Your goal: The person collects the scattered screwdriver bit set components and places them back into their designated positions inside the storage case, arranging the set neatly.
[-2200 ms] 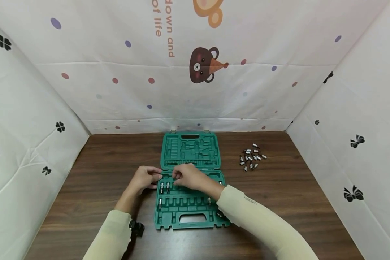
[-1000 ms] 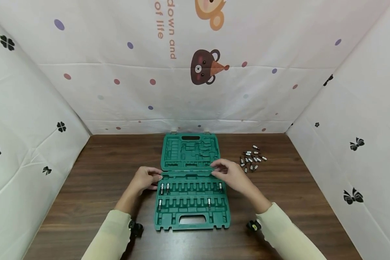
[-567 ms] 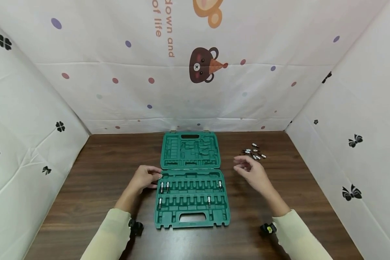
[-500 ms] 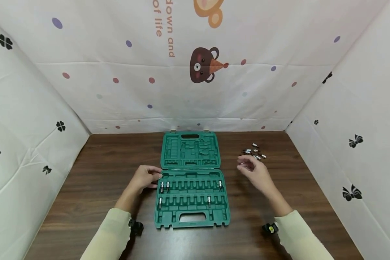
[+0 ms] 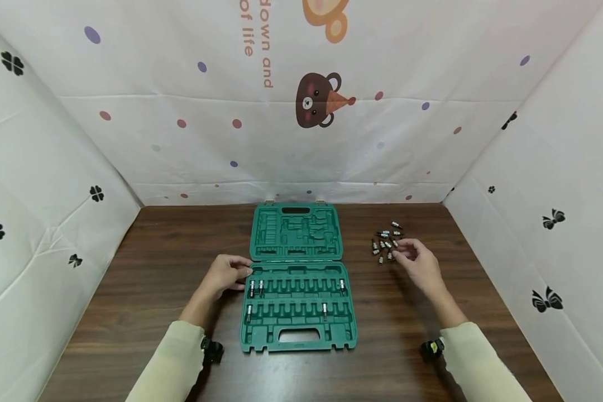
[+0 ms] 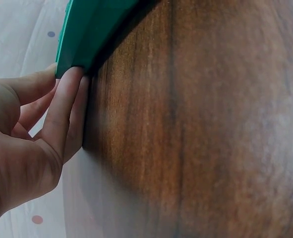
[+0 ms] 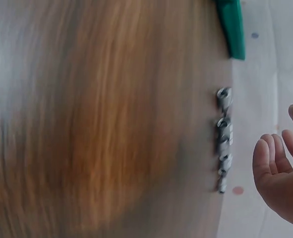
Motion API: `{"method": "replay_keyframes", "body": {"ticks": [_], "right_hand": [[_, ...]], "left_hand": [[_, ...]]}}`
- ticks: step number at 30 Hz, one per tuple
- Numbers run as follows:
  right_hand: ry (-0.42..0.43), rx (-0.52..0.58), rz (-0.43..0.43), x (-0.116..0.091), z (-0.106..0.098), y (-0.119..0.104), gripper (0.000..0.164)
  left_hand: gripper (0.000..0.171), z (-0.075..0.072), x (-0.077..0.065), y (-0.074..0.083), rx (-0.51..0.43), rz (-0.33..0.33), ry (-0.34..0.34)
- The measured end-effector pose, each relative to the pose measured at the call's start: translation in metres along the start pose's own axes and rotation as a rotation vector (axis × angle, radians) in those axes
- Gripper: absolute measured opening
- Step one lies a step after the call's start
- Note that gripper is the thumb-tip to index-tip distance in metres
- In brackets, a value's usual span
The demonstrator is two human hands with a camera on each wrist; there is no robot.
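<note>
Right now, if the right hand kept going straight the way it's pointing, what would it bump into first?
The right hand would probably meet the loose metal bits just beyond its fingers, though how high it hovers is unclear.

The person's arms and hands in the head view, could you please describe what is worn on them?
The left sleeve and right sleeve are pale yellow and stop short of the hands. The left hand and right hand are gloveless. At the sleeves' ends show a small black left device and a black right device with a yellow-green spot.
</note>
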State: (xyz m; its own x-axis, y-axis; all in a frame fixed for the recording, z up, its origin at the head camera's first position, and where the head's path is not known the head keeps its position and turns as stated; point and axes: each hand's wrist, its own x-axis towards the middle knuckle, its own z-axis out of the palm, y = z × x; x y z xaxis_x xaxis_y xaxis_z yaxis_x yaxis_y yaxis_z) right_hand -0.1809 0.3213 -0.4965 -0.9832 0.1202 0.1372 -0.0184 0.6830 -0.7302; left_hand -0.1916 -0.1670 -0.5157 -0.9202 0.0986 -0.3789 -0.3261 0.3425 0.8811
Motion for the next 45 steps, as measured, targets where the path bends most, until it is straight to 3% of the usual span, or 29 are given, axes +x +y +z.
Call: {"method": "replay_keyframes", "body": {"ticks": [5, 14, 21, 45], "right_hand": [[-0.003, -0.075, 0.047, 0.006, -0.003, 0.010, 0.034], [-0.079, -0.145, 0.149, 0.019, -0.002, 0.019, 0.040], [-0.124, -0.209, 0.196, 0.025, 0.002, 0.020, 0.035], [-0.160, -0.284, 0.200, 0.033, 0.002, 0.020, 0.024]], "left_hand": [[0.024, 0.000, 0.000, 0.001, 0.002, 0.002, 0.005], [0.024, -0.001, 0.000, 0.000, 0.000, 0.000, 0.006], [0.024, 0.000, 0.000, 0.000, 0.003, -0.002, 0.006], [0.023, 0.001, -0.002, 0.001, -0.003, -0.002, 0.010]]}}
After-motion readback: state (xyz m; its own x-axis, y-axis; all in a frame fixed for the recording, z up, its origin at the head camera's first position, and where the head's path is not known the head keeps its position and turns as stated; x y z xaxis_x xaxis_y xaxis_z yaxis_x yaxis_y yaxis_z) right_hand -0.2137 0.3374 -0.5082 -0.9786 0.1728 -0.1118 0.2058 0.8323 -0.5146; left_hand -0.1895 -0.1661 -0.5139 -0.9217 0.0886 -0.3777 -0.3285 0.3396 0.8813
